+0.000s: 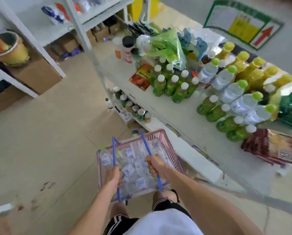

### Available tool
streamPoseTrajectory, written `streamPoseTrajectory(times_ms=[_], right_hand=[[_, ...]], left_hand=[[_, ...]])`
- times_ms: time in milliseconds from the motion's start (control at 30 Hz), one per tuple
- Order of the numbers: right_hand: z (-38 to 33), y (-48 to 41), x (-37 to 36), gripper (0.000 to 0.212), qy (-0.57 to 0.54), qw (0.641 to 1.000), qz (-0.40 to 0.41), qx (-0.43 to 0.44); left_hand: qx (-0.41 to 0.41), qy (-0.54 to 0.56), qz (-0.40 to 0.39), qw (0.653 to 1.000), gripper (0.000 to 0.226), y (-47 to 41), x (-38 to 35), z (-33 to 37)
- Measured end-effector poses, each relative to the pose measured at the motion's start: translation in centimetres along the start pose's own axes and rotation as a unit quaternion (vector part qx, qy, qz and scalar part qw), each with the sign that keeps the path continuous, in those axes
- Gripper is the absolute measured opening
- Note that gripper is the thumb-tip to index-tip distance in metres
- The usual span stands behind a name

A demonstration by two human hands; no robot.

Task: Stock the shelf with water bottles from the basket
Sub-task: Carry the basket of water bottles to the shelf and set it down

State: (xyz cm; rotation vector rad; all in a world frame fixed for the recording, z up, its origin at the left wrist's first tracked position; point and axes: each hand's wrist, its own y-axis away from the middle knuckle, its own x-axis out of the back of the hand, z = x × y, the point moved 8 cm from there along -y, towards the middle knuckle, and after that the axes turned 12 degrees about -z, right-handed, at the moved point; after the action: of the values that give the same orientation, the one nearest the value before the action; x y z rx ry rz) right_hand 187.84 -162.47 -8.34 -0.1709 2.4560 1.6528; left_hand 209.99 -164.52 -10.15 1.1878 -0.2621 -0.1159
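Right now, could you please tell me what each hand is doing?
Left hand: closed around the left blue handle of the pink basket.
Right hand: closed around the right blue handle.

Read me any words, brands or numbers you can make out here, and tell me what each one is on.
No text here is legible.
Wall sign: red arrow only; print blurred.
Orange packet: lettering blurred.
Brown packet: label blurred.
Basket bottles: blue labels too small.
Shelf-edge tags: unreadable.
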Motion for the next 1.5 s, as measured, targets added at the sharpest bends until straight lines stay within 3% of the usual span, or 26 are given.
streamPoseTrajectory(times_ms=[200,467,700,833,1267,1500], right_hand=[[3.7,1.7,0.2,0.044,-0.193,0.975,0.110,0.032],[11.4,2.4,-3.7,0.046,-0.394,0.900,0.175,0.064],[16.9,3.8,-4.4,0.044,-0.490,0.842,0.210,0.080],[19.5,3.8,-3.5,0.043,-0.497,0.837,0.214,0.078],[30.8,-7.0,6.0,0.049,-0.466,0.864,0.188,0.029],[36.5,-16.5,12.3,0.050,-0.440,0.868,0.225,0.040]], left_hand=[[-0.006,-0.167,-0.082,0.982,0.043,-3.3,0.1,4.9],[-0.017,-0.410,-0.140,0.901,0.034,-1.9,-3.1,7.3],[-0.031,-0.452,-0.209,0.867,0.017,0.9,-6.8,6.1],[-0.017,-0.472,-0.223,0.853,0.019,-0.1,-8.3,3.6],[0.058,-0.358,-0.186,0.913,0.032,-14.0,-13.9,-6.6],[0.073,-0.339,-0.199,0.917,0.033,-24.3,-18.9,-11.7]])
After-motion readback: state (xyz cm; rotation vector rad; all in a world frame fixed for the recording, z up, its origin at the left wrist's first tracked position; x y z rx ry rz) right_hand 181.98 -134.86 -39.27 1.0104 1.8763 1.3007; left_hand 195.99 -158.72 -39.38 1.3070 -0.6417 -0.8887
